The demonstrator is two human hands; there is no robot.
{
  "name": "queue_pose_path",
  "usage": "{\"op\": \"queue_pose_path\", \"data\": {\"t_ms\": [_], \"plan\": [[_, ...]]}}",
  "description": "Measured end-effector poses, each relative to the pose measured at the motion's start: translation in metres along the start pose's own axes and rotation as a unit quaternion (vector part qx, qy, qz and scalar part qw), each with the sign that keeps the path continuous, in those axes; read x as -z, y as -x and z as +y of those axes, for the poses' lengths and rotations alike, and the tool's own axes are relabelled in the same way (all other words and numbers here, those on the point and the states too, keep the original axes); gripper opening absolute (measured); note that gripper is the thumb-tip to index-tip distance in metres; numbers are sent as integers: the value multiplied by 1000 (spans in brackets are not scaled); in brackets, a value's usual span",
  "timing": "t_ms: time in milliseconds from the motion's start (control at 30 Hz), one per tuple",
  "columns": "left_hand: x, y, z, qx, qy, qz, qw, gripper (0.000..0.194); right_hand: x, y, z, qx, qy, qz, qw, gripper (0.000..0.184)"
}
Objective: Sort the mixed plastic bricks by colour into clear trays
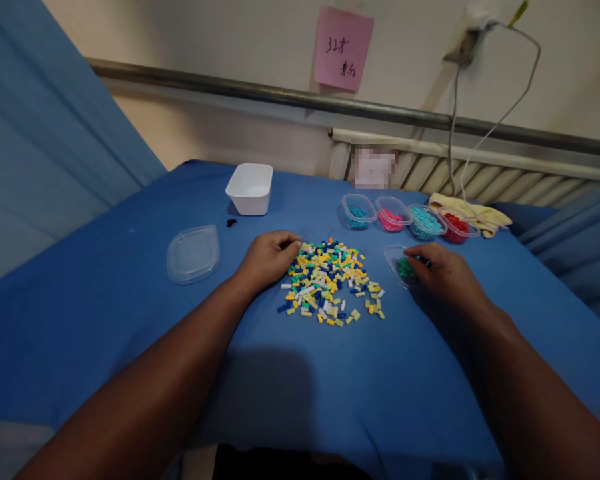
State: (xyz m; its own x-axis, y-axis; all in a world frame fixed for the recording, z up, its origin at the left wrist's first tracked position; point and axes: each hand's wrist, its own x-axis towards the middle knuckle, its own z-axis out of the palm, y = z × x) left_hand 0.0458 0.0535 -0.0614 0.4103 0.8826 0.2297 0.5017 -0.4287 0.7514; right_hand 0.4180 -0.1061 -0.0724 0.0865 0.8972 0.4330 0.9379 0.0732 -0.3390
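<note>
A loose pile of small building bricks [325, 277], yellow, white, dark blue and green, lies spread on the blue sheet in front of me. My left hand [270, 259] rests at the pile's upper left edge, fingers curled and thumb against them; whatever the fingertips hold is too small to make out. Over a clear plastic tub [393, 261] with some green bricks [405, 269] in it is my right hand [443, 272]. Its thumb and fingertips are closed together above the tub's right part, hiding some of it, and I cannot see what they hold.
Behind stand clear tubs of blue bricks [359, 217], pink bricks [391, 220], turquoise bricks [427, 222] and red bricks [457, 225]. A yellow cloth [480, 212] lies beside them. Left are a white bin [253, 200], a clear lid [194, 255] and small black pieces [231, 223].
</note>
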Motion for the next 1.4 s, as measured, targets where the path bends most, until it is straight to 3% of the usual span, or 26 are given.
{"op": "queue_pose_path", "data": {"t_ms": [100,200,367,467,600,733,933,1100,1167,1300,1400], "plan": [[0,1,1,5,1,-3,1000,29,-1,-1,-12,14,-5,24,1000,27],[1,2,3,5,2,-5,1000,28,-6,-3,-39,65,-41,16,997,27],[2,3,4,-2,1,-2,1000,28,-20,-1,-92,211,-103,-114,965,39],[2,3,4,-3,-1,-1,1000,29,-15,5,-103,255,-120,-156,947,37],[1,4,3,-8,-10,-6,1000,28,-3,9,-97,222,-135,-127,957,27],[0,3,2,-5,-10,-9,1000,27,-9,4,-92,162,-111,-74,978,27],[-1,3,1,-11,-12,-10,1000,28,-17,5,-97,235,-148,-142,950,33],[-3,3,-2,-18,-14,-5,1000,27,-13,3,-107,214,-148,-107,960,36],[-3,3,-2,-22,-13,-4,1000,27,-18,-1,-116,225,-130,-128,957,46],[-2,3,-1,-26,-16,-6,1000,28,-26,-3,-128,260,-81,-232,934,63],[-3,3,-1,-26,-11,-7,1000,28,-21,5,-124,232,-44,-259,937,68]]}}
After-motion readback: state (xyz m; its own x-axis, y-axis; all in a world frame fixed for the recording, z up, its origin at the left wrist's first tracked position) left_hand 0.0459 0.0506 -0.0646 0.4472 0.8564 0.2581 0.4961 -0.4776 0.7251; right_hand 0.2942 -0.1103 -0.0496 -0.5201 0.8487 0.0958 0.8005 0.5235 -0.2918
